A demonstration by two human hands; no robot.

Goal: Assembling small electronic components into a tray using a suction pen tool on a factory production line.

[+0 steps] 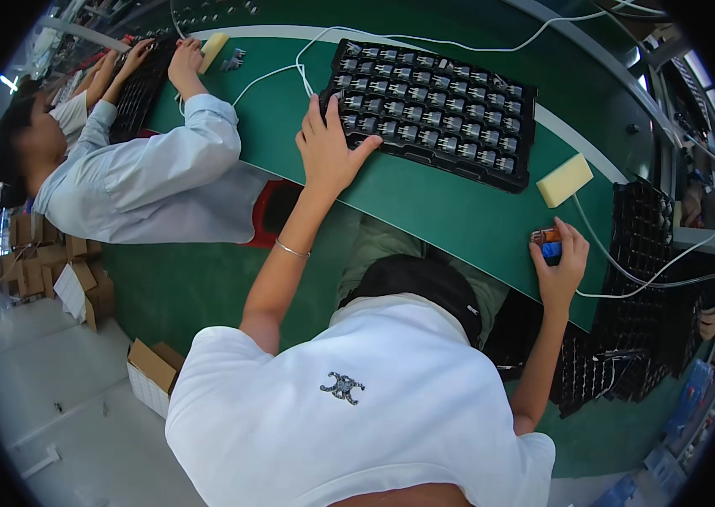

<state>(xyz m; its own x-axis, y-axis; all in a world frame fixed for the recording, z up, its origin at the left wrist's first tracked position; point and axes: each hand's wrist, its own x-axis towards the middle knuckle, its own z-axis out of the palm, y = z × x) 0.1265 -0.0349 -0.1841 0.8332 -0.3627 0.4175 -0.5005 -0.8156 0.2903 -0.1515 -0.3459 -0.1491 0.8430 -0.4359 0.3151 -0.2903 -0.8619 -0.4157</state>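
Observation:
A black tray (450, 160) lies on the green bench, its rows of pockets filled with small grey and silver parts (412, 111). My left hand (328, 152) rests at the tray's near left corner, fingers stretched and apart, thumb along the front edge. On the right side of the bench, my right hand (564, 262) is closed around a small blue and copper-coloured part (550, 245). The fingers hide some of that part, so its exact kind is unclear.
A pale yellow block (564, 180) stands beyond my right hand. White cables (425, 39) cross the bench. Black trays (640, 228) are stacked at right. At left, a co-worker in a light blue sleeve (163, 160) works near another yellow block (214, 51). Cardboard boxes (154, 372) sit behind.

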